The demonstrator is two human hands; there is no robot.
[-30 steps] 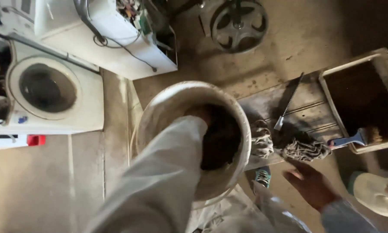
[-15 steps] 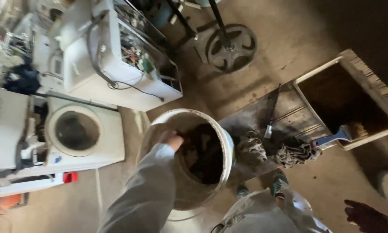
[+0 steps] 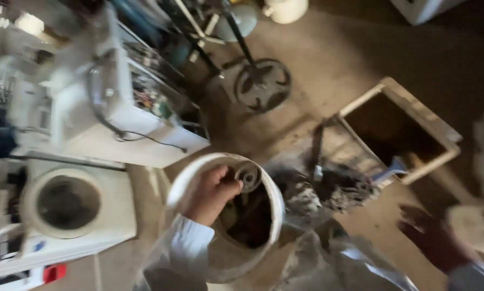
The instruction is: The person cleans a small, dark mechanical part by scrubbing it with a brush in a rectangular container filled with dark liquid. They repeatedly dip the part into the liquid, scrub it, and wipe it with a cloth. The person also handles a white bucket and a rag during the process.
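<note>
Small metal disc coming out of a grubby bucket, one-handed

The left hand sits over the rim of the round white plastic bucket, fingers pinched on a small grey disc-shaped metal part right above the dark junk inside. That pinch looks thin to me, so the part could slip back in, and nothing braces the bucket, so it may tip. The right hand hovers low and well apart over the dusty floor, fingers spread, holding nothing.

Small grey round pulley-like part, over white bucket
</note>
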